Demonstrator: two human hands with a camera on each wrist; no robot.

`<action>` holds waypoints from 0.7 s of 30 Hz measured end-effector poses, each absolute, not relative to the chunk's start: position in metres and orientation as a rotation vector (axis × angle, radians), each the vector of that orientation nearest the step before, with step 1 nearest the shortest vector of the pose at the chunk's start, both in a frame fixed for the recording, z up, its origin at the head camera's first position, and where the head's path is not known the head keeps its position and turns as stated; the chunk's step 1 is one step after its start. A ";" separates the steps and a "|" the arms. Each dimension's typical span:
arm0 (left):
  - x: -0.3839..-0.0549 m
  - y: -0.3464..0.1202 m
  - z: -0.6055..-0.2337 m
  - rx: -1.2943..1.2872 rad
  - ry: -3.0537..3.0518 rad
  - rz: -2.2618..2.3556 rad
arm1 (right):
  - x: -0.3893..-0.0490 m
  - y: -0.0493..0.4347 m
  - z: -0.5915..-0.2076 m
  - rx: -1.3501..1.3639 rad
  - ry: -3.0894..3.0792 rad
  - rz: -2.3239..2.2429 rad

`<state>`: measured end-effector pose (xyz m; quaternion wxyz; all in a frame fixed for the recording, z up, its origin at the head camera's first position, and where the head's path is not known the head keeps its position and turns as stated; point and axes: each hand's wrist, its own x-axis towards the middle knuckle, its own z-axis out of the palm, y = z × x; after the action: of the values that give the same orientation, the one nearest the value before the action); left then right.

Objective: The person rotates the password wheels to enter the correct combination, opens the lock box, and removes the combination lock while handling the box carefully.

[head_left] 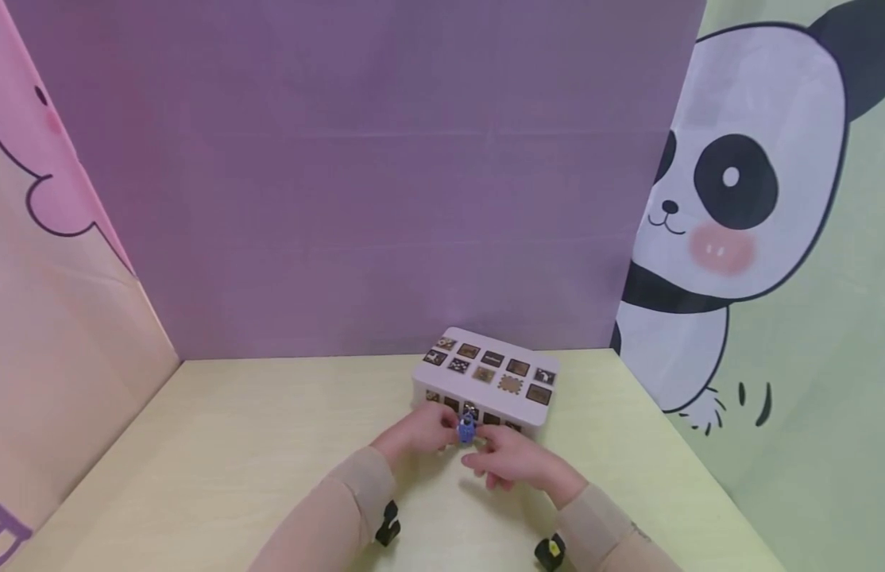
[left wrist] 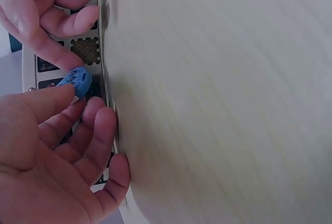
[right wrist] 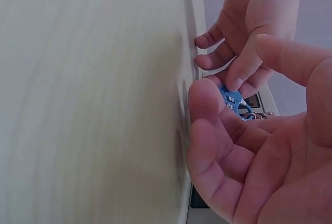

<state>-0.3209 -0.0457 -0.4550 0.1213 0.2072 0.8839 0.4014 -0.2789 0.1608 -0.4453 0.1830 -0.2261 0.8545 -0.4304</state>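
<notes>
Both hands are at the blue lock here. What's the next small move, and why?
I'd probably turn one dial with the right hand: the left hand pinches the blue lock at the front of the box, steadying it, and a right-hand finger touches its edge.

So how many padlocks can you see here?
1: a blue combination padlock in front of the white box, pinched by the left hand, beside the right hand. Any behind the box would be hidden.
</notes>
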 end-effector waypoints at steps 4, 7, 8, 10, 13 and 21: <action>-0.320 -0.047 -0.454 0.584 2.557 1.192 | -0.279 0.162 -0.445 -0.645 2.412 -1.237; -0.320 -0.048 -0.454 0.569 2.544 1.199 | -0.278 0.163 -0.444 -0.621 2.403 -1.278; -0.320 -0.049 -0.454 0.568 2.541 1.200 | -0.278 0.164 -0.444 -0.611 2.401 -1.292; -0.320 -0.049 -0.454 0.573 2.537 1.200 | -0.277 0.164 -0.443 -0.584 2.392 -1.325; -0.319 -0.050 -0.454 0.579 2.527 1.207 | -0.275 0.165 -0.442 -0.531 2.377 -1.373; -0.314 -0.050 -0.457 0.532 2.474 1.335 | -0.271 0.163 -0.445 -0.300 2.268 -1.586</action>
<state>-0.3141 -0.0499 -0.4567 0.1397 0.1840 0.8562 0.4622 -0.2709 0.1633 -0.4451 0.1778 -0.1061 0.8018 -0.5606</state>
